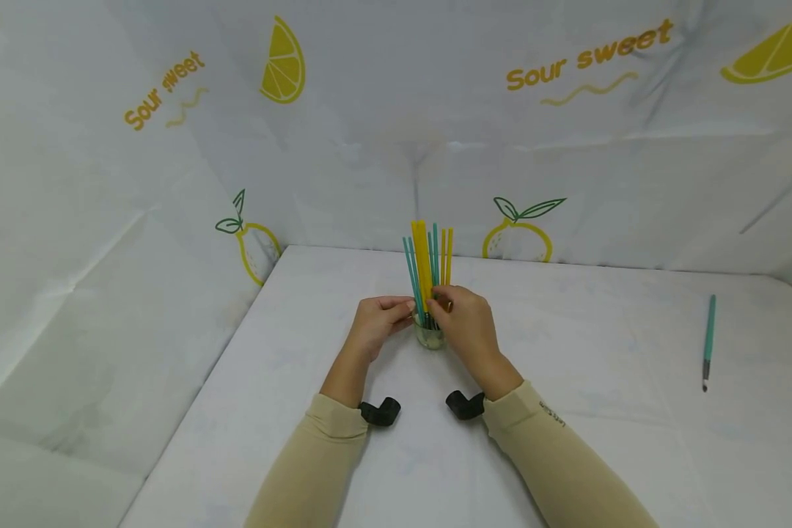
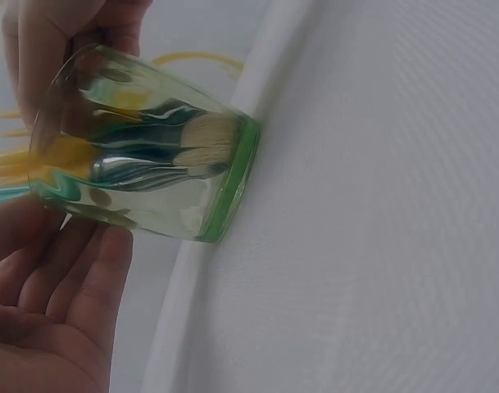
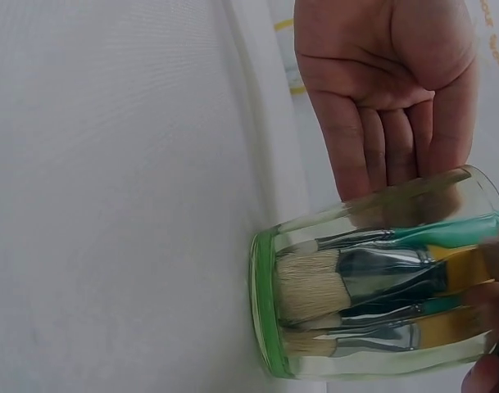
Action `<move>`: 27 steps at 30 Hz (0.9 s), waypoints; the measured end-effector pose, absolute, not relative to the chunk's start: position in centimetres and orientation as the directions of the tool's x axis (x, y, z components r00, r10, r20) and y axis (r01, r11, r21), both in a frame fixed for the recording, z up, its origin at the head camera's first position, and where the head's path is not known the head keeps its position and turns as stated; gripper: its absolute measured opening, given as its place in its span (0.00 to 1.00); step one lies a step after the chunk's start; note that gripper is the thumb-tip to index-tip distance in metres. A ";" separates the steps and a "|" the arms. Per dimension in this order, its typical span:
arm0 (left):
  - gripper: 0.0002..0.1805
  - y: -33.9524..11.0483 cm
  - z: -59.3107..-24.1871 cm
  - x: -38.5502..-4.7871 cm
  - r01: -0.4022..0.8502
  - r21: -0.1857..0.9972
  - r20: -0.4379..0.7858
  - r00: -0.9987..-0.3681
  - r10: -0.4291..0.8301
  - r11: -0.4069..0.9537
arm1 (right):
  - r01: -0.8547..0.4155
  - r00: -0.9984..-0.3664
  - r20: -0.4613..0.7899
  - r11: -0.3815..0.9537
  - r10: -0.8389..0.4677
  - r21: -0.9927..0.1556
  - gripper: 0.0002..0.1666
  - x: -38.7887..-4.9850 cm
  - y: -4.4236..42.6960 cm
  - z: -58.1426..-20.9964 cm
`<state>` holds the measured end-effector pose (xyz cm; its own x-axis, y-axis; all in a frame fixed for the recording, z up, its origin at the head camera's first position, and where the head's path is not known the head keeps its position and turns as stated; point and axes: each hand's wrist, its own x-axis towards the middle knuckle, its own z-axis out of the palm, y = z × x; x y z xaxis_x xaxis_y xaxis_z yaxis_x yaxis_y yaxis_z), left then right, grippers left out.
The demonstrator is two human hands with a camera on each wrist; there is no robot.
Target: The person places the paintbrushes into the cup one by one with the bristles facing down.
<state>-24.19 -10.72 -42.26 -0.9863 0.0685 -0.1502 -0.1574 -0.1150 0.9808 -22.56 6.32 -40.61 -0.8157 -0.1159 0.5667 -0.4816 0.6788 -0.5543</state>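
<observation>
A clear glass (image 1: 430,338) with a green base stands on the table, holding several paintbrushes (image 1: 422,257) bristles down, their yellow and teal handles pointing up. From the left, my left hand (image 1: 378,323) pinches at the teal handles just above the rim, thumb and forefinger close together. On the other side my right hand (image 1: 467,323) has its thumb and forefinger around handles in the middle of the bunch. In the right wrist view, pale bristles and metal ferrules show through the glass (image 3: 269,303). The exact handles between the fingertips are partly hidden.
A single teal paintbrush (image 1: 709,341) lies on the white table (image 1: 600,440) far to the right. Behind and to the left hangs a white sheet (image 1: 369,88) printed with lemons and words. Black wrist cameras (image 1: 380,412) sit at both cuffs.
</observation>
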 end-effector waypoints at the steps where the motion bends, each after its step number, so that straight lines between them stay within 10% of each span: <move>1: 0.13 -10.7 -42.3 -24.2 -0.154 0.981 -0.147 -0.987 0.070 -0.114 | -0.484 -0.815 0.568 0.676 -0.117 -0.555 0.11 -22.5 6.4 -40.5; 17: 0.13 -10.8 -42.2 -24.1 -0.167 0.980 -0.160 -0.985 0.070 -0.110 | -0.441 -0.777 0.628 0.675 0.044 -0.592 0.13 -22.7 13.4 -36.2; 27: 0.13 -10.7 -42.1 -24.2 -0.177 0.979 -0.170 -0.983 0.068 -0.100 | 0.208 -0.839 0.157 0.574 0.521 -0.792 0.30 -22.3 26.7 -34.7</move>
<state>-24.17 -10.71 -42.09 -0.9831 0.0677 -0.1703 -0.1766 -0.1000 0.9792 -22.34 26.69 -34.71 -0.8391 0.5209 0.1566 0.2082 0.5737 -0.7922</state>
